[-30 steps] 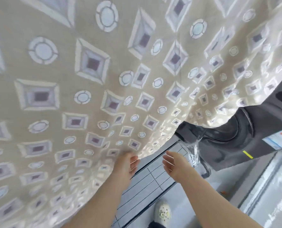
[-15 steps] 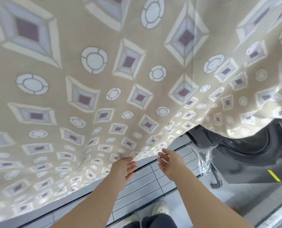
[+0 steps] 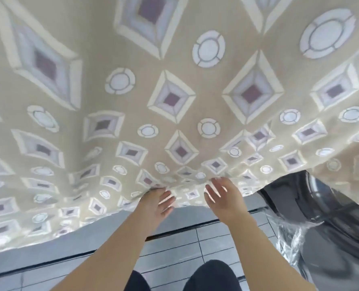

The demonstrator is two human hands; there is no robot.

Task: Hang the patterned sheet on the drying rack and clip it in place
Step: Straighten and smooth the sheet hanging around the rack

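The patterned sheet, beige with white diamonds and circles, hangs in front of me and fills most of the view. Its lower hem runs across at about hand height. My left hand reaches to the hem with fingers spread and fairly straight, fingertips against the cloth. A little to the right, my right hand is held out with straight, spread fingers, its tips at the hem. Neither hand grips the fabric. The drying rack and any clips are hidden behind the sheet.
A dark grey washing machine with a round door stands at the right, partly covered by clear plastic film. Grey tiled floor lies below, with a dark floor track. My dark-trousered knees show at the bottom.
The view has tilted and come closer to the sheet, which now hangs lower across the frame. Both hands have risen toward the hem and spread their fingers against it.
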